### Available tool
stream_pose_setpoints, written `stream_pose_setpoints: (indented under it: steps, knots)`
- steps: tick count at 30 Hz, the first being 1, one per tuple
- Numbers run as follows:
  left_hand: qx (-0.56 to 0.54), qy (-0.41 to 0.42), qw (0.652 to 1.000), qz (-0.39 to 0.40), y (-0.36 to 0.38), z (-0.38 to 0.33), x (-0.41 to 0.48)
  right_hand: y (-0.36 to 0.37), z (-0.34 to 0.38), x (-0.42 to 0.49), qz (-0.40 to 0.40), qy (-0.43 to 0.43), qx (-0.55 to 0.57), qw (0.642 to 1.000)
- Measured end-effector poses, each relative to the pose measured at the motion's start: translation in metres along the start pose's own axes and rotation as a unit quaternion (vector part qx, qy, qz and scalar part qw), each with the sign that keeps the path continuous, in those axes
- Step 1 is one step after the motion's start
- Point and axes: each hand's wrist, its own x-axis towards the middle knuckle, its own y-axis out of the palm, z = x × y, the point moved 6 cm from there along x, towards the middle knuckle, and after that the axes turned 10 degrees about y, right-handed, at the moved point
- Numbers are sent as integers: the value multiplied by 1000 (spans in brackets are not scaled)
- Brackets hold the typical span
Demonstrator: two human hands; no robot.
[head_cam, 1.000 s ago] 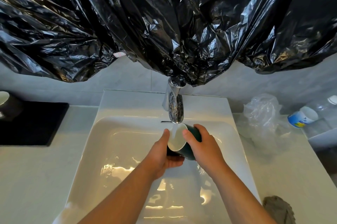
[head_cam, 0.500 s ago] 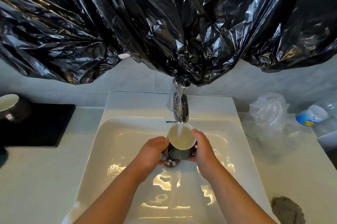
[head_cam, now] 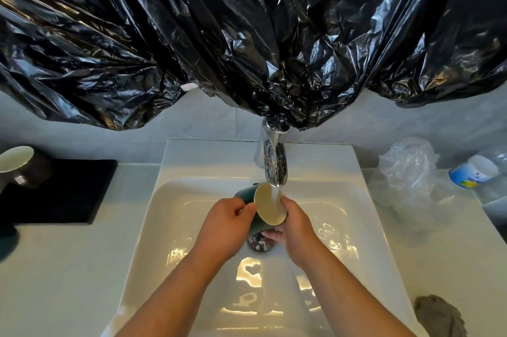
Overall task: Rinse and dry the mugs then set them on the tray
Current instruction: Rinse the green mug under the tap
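Mug (head_cam: 270, 206), dark green glazed ceramic, likely stiff, breakable and slick when wet, is best held round its body; it lies between the hands, under the stream from the tap (head_cam: 271, 163). Its side is gripped by the left hand (head_cam: 225, 224), while the right hand (head_cam: 297, 229) wraps its rim edge and underside. Half a second earlier it stood upright; now it tilts, mouth toward the person.

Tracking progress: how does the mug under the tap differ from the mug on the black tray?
The green mug is tilted under the running tap; the brown mug stands on the tray. The left hand and right hand hold the green mug; the brown mug is untouched. Both are pale inside.
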Motion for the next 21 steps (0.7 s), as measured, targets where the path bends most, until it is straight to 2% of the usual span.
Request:
stream_pose_setpoints:
  steps: [2,4,5,7,9,12,14,17,19,21]
  knots:
    - [37,-7,999,-4,0,5,1,-2,9,-5,31,-73,-130,988]
    - [68,-5,998,1,2,4,1,3,14,-16,84,-120,-250,957]
    - [87,0,996,11,4,1,0,5,15,-21,89,-144,-296,940]
    - [122,27,992,29,8,-8,-2,4,17,-23,45,-183,-347,919]
    - [96,38,994,19,6,-13,-2,-5,14,-16,28,-164,-310,936]
    - [-128,-21,992,-13,-2,1,3,-17,3,-9,98,-85,-149,980]
    - [-228,-69,971,34,4,20,3,-21,-6,-9,146,-43,-76,985]
    - [-337,-81,926,150,25,34,-4,-21,-18,-9,171,-2,-24,985]
    - [-379,-87,904,177,35,39,-8,-21,-24,-10,164,19,-11,986]
    - [-381,-94,903,174,41,41,-8,-23,-27,-11,152,37,-1,988]
